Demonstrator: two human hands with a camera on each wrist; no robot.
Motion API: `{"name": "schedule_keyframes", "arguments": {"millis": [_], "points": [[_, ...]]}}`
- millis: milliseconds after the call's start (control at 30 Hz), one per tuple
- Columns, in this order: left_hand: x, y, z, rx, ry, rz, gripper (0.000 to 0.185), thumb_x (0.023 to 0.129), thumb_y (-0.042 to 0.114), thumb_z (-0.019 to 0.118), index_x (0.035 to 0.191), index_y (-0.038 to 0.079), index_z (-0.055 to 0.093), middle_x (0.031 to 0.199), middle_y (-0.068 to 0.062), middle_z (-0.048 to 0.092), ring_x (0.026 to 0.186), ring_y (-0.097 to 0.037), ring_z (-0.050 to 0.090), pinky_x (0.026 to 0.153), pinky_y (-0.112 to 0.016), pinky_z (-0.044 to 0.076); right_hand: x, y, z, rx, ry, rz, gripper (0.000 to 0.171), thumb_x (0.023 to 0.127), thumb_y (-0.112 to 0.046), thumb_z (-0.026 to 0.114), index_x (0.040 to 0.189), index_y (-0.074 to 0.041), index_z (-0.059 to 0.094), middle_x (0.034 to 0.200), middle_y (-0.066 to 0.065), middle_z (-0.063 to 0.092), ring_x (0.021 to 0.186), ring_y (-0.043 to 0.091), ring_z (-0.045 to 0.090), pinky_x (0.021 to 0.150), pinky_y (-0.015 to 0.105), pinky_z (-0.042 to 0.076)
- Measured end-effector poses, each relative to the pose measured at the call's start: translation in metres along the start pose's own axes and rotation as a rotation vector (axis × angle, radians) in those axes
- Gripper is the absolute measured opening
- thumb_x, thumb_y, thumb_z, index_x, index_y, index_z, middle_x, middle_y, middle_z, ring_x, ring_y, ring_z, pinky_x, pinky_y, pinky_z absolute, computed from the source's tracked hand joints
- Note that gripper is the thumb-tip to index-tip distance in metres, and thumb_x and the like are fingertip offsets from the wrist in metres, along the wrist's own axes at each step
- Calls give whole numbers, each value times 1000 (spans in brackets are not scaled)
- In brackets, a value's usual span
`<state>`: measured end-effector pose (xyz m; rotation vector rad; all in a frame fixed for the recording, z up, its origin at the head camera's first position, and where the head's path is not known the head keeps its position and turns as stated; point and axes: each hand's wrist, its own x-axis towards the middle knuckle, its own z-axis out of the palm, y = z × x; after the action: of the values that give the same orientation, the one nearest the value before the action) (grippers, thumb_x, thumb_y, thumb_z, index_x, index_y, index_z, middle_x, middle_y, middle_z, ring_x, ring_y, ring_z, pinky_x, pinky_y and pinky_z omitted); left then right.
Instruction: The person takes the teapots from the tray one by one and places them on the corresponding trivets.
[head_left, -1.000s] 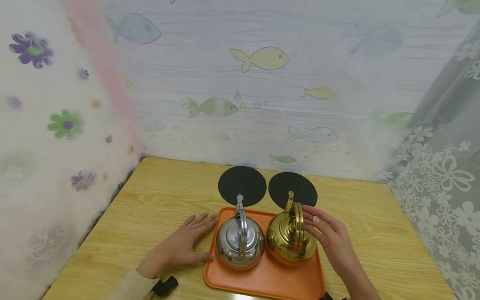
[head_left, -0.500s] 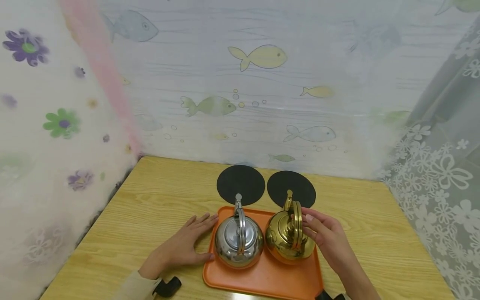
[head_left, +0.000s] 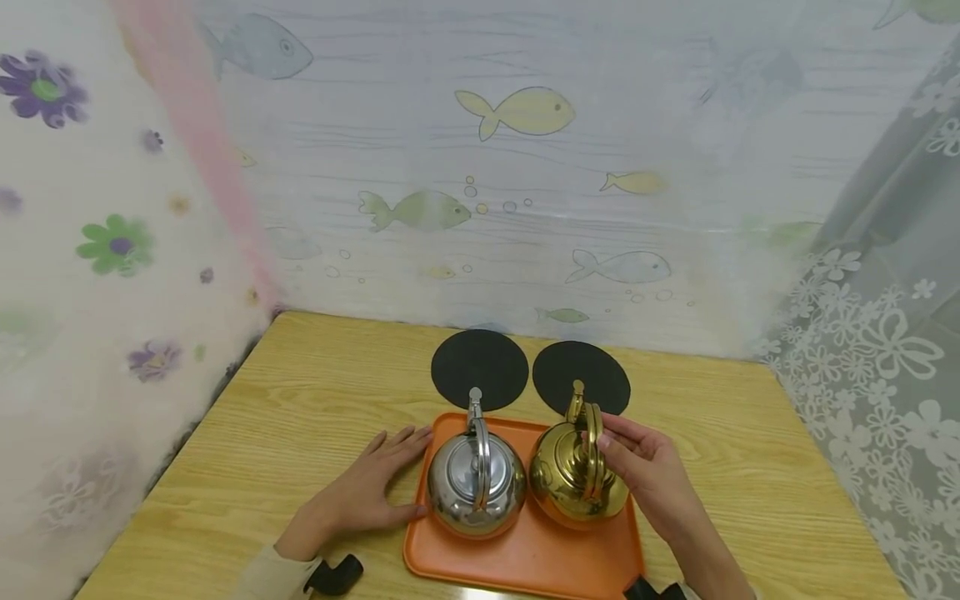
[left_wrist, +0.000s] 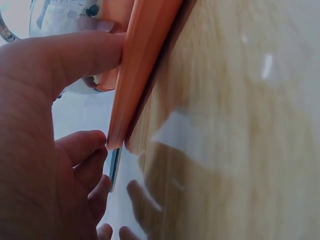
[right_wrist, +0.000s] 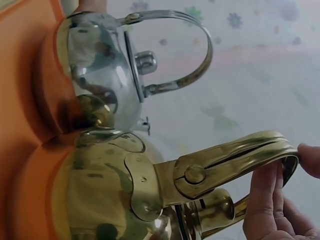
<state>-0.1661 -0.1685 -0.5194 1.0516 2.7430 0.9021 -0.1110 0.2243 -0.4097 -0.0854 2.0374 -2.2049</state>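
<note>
A silver kettle (head_left: 477,487) and a gold kettle (head_left: 577,475) stand side by side on an orange tray (head_left: 517,567), spouts toward the far side. Both arched handles are upright. My right hand (head_left: 652,471) pinches the gold kettle's handle (right_wrist: 235,160); in the right wrist view the fingers (right_wrist: 267,200) pass under the arch and the thumb (right_wrist: 309,159) is at its outer side. My left hand (head_left: 367,487) lies spread at the tray's left rim. In the left wrist view its thumb (left_wrist: 95,52) and a fingertip touch the tray wall (left_wrist: 142,65).
Two black round mats, the left one (head_left: 480,368) and the right one (head_left: 583,375), lie just beyond the tray on the wood-grain table (head_left: 322,383). A fish-patterned curtain (head_left: 420,150) hangs behind the table. Black wrist devices, one on the left wrist (head_left: 336,575), sit near the tray.
My right hand's thumb has closed in on the gold kettle's handle, from loose fingers beside it to a pinch. The kettles, tray and left hand keep their places; the view shifts slightly.
</note>
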Motion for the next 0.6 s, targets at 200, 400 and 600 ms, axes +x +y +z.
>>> {"name": "schedule_keyframes", "arguments": {"millis": [200,400,600], "points": [[-1,-2,1,-29,-8,-11,91,87,59,69,160,15,36,166,-1,32,154,-34,26,122,-66,13,0,-4,-2,-38,-14,12,59,103,-5,56,148,21,30,118,0,71,107,6,68,90,20,56],[0,-4,3,-87,24,19,87,89,53,68,159,12,38,165,-6,34,152,-41,27,119,-71,12,3,-3,-3,-18,-50,27,59,103,-6,56,148,22,28,118,1,72,107,8,69,92,21,56],[2,-6,7,-95,39,21,85,89,52,68,159,13,38,165,-4,34,152,-40,28,118,-70,10,5,-2,-4,21,-97,14,59,104,-6,54,147,24,26,114,1,75,105,11,72,92,22,56]]}}
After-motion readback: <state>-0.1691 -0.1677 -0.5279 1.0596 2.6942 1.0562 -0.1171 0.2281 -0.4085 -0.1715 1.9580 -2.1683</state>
